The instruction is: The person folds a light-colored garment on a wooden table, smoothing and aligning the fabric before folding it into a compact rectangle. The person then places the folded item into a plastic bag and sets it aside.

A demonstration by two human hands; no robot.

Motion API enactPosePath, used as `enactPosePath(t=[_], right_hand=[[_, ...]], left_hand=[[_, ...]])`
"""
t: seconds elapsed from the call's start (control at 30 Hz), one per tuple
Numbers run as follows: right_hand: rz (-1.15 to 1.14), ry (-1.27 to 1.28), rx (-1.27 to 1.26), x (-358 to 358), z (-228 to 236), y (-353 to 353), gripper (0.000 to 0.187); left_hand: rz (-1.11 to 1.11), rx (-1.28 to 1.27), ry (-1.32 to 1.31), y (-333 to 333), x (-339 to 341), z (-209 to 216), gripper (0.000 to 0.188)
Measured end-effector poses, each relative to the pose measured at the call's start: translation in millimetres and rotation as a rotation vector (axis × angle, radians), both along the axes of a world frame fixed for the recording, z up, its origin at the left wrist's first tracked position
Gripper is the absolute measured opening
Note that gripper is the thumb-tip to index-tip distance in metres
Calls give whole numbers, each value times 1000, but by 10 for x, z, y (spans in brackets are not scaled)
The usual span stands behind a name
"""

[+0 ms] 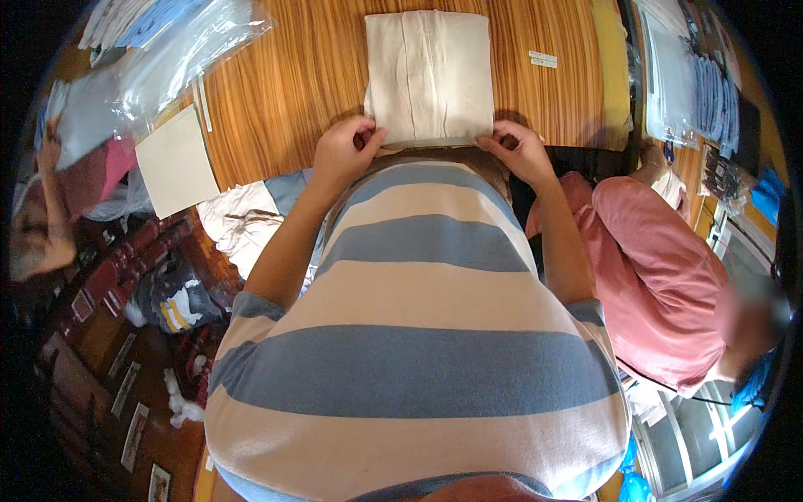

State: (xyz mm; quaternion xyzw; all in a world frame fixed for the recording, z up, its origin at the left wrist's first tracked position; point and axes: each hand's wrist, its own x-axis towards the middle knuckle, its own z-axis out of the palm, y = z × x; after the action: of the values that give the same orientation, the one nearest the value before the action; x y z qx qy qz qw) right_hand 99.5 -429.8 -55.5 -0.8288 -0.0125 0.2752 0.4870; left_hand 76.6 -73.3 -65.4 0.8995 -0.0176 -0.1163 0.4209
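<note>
1. We see the folded cream cloth [429,77] lying flat on the wooden table [284,92], at its near edge.
2. Left hand [345,151] pinches the cloth's near left corner, fingers curled.
3. Right hand [517,148] grips the near right corner likewise.
4. A cream card [176,161] lies well left, clear plastic bags [180,50] beyond it.
</note>
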Motion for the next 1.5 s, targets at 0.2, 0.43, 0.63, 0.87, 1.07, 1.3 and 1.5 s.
enactPosePath(t=[0.2, 0.43, 0.63, 0.87, 1.07, 1.3, 1.5], right_hand=[[145, -226, 11, 62, -101, -163, 16], [270, -520, -214, 12, -225, -301, 18], [306, -333, -272, -7, -111, -281, 27], [197, -376, -186, 27, -45, -120, 28], [149, -359, -130, -108, -147, -181, 23], [115, -452, -146, -151, -183, -168, 19], [149, -499, -187, -159, -230, -254, 19]], left_hand=[[-42, -214, 190, 70, -69, -14, 20], [-116, -8, 91, 104, -77, 115, 18], [-133, 149, 104, 66, -62, 204, 22], [62, 173, 151, -200, 141, 303, 31], [148, -212, 284, -33, -180, -1, 25], [-79, -74, 260, 22, -145, 50, 23], [-151, 53, 45, 64, -161, 63, 24]])
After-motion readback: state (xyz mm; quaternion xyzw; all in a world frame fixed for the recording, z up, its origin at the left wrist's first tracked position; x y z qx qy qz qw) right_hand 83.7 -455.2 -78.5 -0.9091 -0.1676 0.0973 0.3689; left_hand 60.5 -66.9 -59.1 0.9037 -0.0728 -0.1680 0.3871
